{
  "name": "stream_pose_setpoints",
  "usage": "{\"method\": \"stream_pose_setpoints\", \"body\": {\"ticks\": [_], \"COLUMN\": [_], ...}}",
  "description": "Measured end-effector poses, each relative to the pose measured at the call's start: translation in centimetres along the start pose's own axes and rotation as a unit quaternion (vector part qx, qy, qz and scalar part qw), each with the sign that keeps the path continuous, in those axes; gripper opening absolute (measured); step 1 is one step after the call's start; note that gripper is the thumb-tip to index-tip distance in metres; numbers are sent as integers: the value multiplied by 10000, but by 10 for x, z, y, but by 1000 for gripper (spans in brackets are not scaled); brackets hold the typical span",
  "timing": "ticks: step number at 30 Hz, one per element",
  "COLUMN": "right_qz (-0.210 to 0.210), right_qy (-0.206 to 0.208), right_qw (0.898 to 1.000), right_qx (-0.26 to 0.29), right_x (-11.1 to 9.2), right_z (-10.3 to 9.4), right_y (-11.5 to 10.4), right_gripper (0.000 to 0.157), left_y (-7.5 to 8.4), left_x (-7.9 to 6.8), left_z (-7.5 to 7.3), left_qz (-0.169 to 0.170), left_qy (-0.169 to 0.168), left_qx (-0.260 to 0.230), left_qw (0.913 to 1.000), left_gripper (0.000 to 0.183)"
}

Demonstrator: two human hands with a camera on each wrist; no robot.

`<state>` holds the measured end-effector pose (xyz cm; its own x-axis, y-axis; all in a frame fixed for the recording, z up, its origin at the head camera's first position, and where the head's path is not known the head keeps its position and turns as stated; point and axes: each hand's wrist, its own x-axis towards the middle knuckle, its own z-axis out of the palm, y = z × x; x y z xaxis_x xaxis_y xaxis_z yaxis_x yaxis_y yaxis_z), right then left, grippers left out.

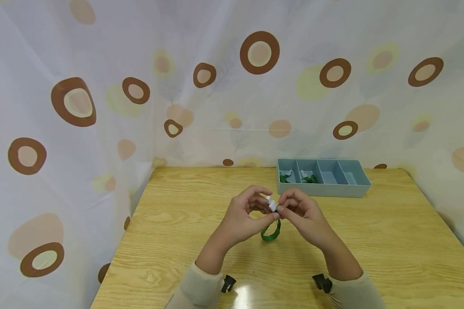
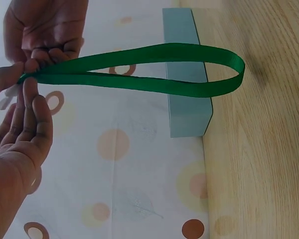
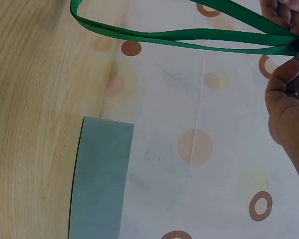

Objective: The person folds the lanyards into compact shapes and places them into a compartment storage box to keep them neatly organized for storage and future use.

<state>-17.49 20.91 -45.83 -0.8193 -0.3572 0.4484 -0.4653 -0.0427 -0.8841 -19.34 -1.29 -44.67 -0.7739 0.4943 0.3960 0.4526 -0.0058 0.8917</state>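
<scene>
My left hand (image 1: 245, 214) and right hand (image 1: 305, 219) meet above the middle of the table. Between them is a green ribbon lanyard (image 1: 271, 237) with a white plastic clip (image 1: 271, 204) at its gathered top. Thumb and fingers of each hand pinch the gathered ribbon just by the clip. The lanyard's loop hangs below; in the left wrist view the green band (image 2: 204, 89) stretches out long from the fingertips. In the right wrist view, the right hand (image 3: 289, 104) holds the bunched end, and fingers hide the join. The clip is mostly hidden in the left wrist view.
A blue-grey divided tray (image 1: 325, 190) stands at the back of the wooden table (image 1: 170, 240), right of centre. Green ribbon pieces with white clips (image 1: 308, 177) lie in its two left compartments. A patterned curtain (image 1: 216, 103) encloses the table's back and sides.
</scene>
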Motion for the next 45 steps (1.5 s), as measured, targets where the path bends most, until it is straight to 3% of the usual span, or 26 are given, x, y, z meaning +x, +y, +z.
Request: {"method": "stream_pose_setpoints", "body": {"ticks": [12, 17, 20, 26, 32, 37, 40, 45], "right_qz": [393, 432, 675, 1267, 1228, 1139, 1320, 1672], "right_qy": [425, 726, 581, 26, -95, -384, -478, -573], "right_qw": [9979, 9904, 9831, 9760, 9760, 9804, 9781, 9694], "right_qx": [-279, -1096, -1601, -1772, -1796, -1563, -1537, -1704], "right_x": [-1, -5, -7, -15, -19, -20, -20, -21], "right_z": [3, 4, 3, 0, -2, -1, 0, 0], "right_y": [-4, 1, 6, 16, 23, 27, 30, 34], "right_gripper": [6, 9, 13, 12, 15, 7, 4, 11], "left_y": [2, 3, 3, 5, 7, 6, 6, 5], "left_x": [0, 0, 0, 1, 2, 2, 2, 2], "left_z": [1, -1, -4, -10, -14, -16, -17, -21], "left_qz": [10, 125, 221, 309, 250, 296, 387, 481], "left_qy": [23, 190, 257, 410, 511, 582, 659, 833], "left_qx": [76, 73, 78, 69, 68, 52, 38, -23], "left_qw": [10000, 9997, 9994, 9987, 9984, 9979, 9971, 9954], "left_gripper": [42, 42, 42, 42, 41, 41, 41, 41]}}
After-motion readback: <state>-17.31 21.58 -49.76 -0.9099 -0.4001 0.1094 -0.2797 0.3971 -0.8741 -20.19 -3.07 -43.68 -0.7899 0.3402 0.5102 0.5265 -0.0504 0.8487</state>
